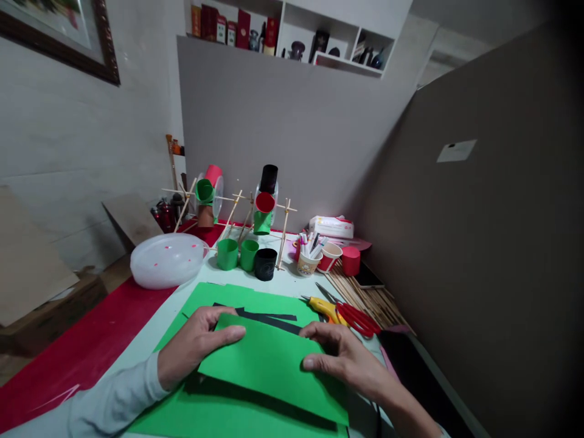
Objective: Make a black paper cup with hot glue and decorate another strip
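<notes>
A green paper sheet (269, 365) is held a little above a larger green sheet (214, 413) on the table. My left hand (196, 344) grips its upper left corner, thumb on top and fingers curled beneath. My right hand (340, 356) grips the upper right edge the same way, thumb pressed on the paper. Black paper strips (274, 319) lie on the large sheet just beyond the held sheet.
Yellow-handled (323, 307) and red-handled scissors (360, 319) lie right of the paper beside wooden sticks (365, 295). Behind stand green cups (237, 254), a black cup (265, 264), a stick frame with paper cups (237, 204), a white balloon (168, 260) and pen cups (314, 258). A grey partition (479, 243) rises on the right.
</notes>
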A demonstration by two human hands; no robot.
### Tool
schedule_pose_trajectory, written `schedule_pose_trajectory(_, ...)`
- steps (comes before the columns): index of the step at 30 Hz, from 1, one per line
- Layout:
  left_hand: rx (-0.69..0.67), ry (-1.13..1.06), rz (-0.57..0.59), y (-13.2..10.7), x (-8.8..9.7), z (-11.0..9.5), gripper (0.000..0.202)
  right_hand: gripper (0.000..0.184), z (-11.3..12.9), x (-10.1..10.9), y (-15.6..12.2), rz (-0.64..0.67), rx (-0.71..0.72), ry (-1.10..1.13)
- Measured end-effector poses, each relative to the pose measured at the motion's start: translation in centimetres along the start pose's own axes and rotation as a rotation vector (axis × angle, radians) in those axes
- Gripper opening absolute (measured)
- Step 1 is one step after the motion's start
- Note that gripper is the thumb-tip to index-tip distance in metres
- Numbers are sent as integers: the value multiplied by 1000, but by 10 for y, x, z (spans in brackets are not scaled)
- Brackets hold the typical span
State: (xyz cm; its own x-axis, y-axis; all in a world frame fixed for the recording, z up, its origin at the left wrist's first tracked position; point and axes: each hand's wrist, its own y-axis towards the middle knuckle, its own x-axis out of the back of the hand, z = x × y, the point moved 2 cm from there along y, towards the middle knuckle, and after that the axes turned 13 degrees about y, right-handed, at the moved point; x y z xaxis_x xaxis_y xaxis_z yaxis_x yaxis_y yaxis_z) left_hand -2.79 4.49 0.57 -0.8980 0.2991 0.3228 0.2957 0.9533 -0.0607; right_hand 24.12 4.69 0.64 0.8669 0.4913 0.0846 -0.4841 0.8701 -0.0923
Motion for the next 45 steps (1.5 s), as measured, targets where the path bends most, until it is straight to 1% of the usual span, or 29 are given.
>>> schedule_pose_trajectory(2, -2, 11, -17, 0, 1, 0, 35, 36, 1, -2, 0, 4, 0, 5)
schedule_pose_trajectory(8, -21, -2, -17, 0, 4, 3, 33, 35, 4, -9, -3, 30, -36, 54)
schedule_pose_trajectory(13, 1, -69, -21, 2, 4, 14, 37, 36, 2, -10, -1, 26, -57, 116)
schedule_pose_trajectory(17, 26, -192, 0, 1, 2, 25, 37, 34, 0, -13, 1, 74, -104, 195)
schedule_pose_trajectory(21, 32, -164, -19, 1, 1, 27, 38, 31, 1, -12, 0, 91, -101, 172)
schedule_pose_trajectory(23, 64, -160, 7, 1, 0, 25, 39, 30, 1, -11, 0, 105, -94, 159)
schedule_pose_trajectory(25, 112, -210, 27, 0, -1, 24, 42, 31, 0, -10, 0, 113, -83, 153)
schedule_pose_trajectory(28, 149, -282, 38, -1, -2, 26, 46, 32, -1, -8, 1, 90, -67, 137)
schedule_pose_trajectory(30, 155, -293, 47, 0, -2, 30, 46, 32, -1, -5, 1, 62, -61, 133)
schedule_pose_trajectory(31, 140, -274, 43, 0, -1, 31, 44, 32, -2, -3, 1, 40, -56, 135)
schedule_pose_trajectory(33, 36, -126, 16, 2, 3, 29, 41, 32, -1, 5, 0, -38, -33, 145)
schedule_pose_trajectory(35, -124, 100, -11, 4, 8, 23, 42, 33, 0, 18, -2, -158, 11, 167)
schedule_pose_trajectory(36, -180, 193, -18, 5, 10, 20, 42, 33, 1, 24, -2, -225, 40, 183)
schedule_pose_trajectory(38, -224, 302, -39, 6, 13, 14, 42, 32, 2, 37, -3, -351, 111, 223)
schedule_pose_trajectory(39, -244, 377, -47, 6, 14, 11, 38, 32, 3, 43, -2, -415, 152, 240)
schedule_pose_trajectory(40, -276, 463, -71, 6, 14, 9, 30, 33, 2, 47, -2, -466, 182, 250)
schedule_pose_trajectory(41, -319, 548, -71, 6, 13, 8, 21, 34, 2, 49, -1, -510, 214, 252)
schedule_pose_trajectory(42, -360, 628, -49, 6, 11, 7, 22, 35, 1, 51, 0, -546, 245, 245)
schedule_pose_trajectory(44, -417, 775, 30, 6, 7, 10, 50, 36, 0, 49, 1, -599, 301, 201)
schedule_pose_trajectory(45, -434, 844, 67, 6, 5, 12, 60, 37, 0, 47, 0, -621, 332, 165)
